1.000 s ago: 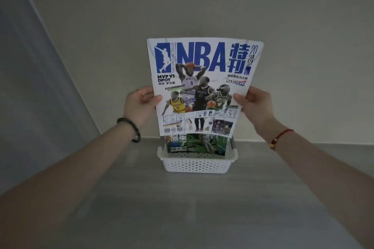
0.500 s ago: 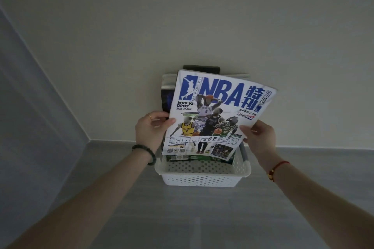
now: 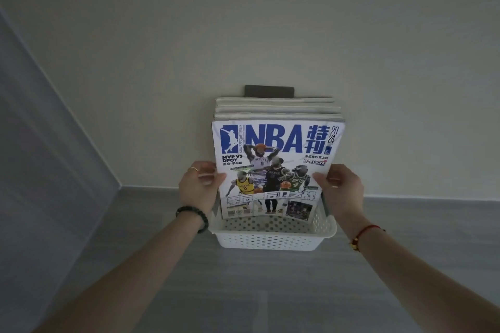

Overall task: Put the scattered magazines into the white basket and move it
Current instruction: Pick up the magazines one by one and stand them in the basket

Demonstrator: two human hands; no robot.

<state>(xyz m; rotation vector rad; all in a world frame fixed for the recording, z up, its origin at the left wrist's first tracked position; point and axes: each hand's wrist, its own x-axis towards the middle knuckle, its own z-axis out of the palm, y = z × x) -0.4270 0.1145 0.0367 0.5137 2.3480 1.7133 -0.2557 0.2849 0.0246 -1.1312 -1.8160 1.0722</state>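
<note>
A white perforated basket (image 3: 270,240) sits on the grey floor against the wall. Several magazines (image 3: 276,108) stand upright in it, leaning on the wall. In front of them is the NBA magazine (image 3: 273,167), upright with its blue title on top and its lower edge inside the basket. My left hand (image 3: 198,186) grips its left edge and my right hand (image 3: 341,186) grips its right edge, both just above the basket rim.
A cream wall (image 3: 270,21) rises behind the basket. A grey panel (image 3: 40,143) runs along the left and meets it at a corner. Grey tiled floor (image 3: 270,300) lies between me and the basket. A dark rectangle (image 3: 269,90) shows above the magazines.
The NBA magazine has come down from in front of me, straightened from a tilt, and now stands in the basket in front of the other magazines. Both hands followed it down.
</note>
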